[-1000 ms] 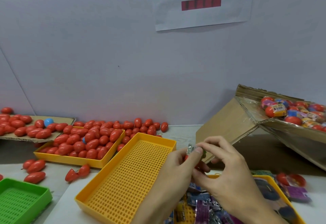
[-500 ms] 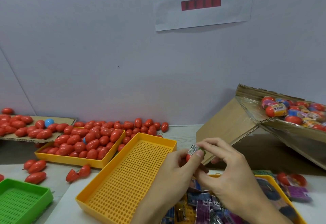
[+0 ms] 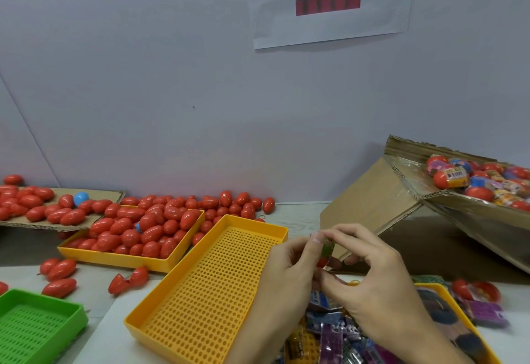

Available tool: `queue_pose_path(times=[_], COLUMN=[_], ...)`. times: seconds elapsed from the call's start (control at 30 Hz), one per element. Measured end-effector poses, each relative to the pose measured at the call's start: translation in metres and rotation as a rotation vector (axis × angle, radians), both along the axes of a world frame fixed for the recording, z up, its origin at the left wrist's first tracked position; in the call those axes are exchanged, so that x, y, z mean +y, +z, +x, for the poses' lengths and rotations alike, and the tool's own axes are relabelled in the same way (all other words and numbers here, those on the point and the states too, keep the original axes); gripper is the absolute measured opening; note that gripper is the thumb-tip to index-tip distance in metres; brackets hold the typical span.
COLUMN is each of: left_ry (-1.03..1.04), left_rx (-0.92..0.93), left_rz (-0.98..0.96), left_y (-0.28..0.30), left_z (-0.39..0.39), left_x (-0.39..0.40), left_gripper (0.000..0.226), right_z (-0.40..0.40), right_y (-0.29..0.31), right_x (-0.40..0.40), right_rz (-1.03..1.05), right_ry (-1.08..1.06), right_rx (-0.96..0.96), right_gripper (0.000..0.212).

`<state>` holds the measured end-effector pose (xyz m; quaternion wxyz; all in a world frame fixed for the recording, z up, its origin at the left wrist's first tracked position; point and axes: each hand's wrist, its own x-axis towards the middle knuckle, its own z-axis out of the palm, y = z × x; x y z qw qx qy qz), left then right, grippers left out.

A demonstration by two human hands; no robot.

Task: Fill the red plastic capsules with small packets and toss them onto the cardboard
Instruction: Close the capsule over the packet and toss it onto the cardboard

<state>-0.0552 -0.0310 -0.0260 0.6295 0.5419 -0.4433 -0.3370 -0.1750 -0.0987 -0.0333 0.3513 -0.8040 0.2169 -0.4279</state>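
Note:
My left hand (image 3: 289, 272) and my right hand (image 3: 372, 274) meet above the table's front. Between them I pinch a small green packet (image 3: 327, 246) over a red capsule (image 3: 321, 262), which is mostly hidden by my fingers. Below my hands, a yellow tray (image 3: 436, 287) holds several colourful small packets (image 3: 329, 332). A flat cardboard sheet (image 3: 113, 195) at far left carries several closed red capsules (image 3: 31, 200). Another yellow tray (image 3: 114, 256) is heaped with red capsules (image 3: 149, 229).
A perforated yellow tray (image 3: 206, 292) lies in the middle and a green tray (image 3: 34, 326) at lower left. A tilted cardboard box (image 3: 381, 206) at right holds wrapped capsules (image 3: 459, 176). Loose red capsules (image 3: 60, 270) and halves (image 3: 127, 279) lie on the table. A wall stands behind.
My hands have shifted slightly, and the packet now sits lower between my fingers, against the red capsule.

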Motion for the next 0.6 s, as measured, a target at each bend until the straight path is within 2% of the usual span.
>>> queue_pose_path(times=[0.1,0.27,0.4,0.6], left_ry=[-0.025,-0.111,-0.087,0.021], left_rx=[-0.062,-0.07,-0.067,-0.124], left_rz=[0.024,0.091,0.084,-0.003], left_y=[0.0011,0.0005,0.0007,-0.0012], left_z=[0.0017,0.007,0.0064,-0.0015], left_x=[0.0021,0.0053,0.0039,0.0005], left_gripper=[0.024,0.035,0.042,0.034], right_z=[-0.0011,-0.0021,-0.0028,-0.001], right_y=[0.0002,-0.0021,-0.0047,-0.0036], right_x=[-0.0007,-0.0048,-0.0061,-0.0052], right_rz=[0.026,0.054,0.077,0.104], right_ry=[0.038,0.05,0.035,0.034], right_rx=[0.027,0.084,0.067,-0.002], right_gripper=[0.049,0.055,0.053,0.05])
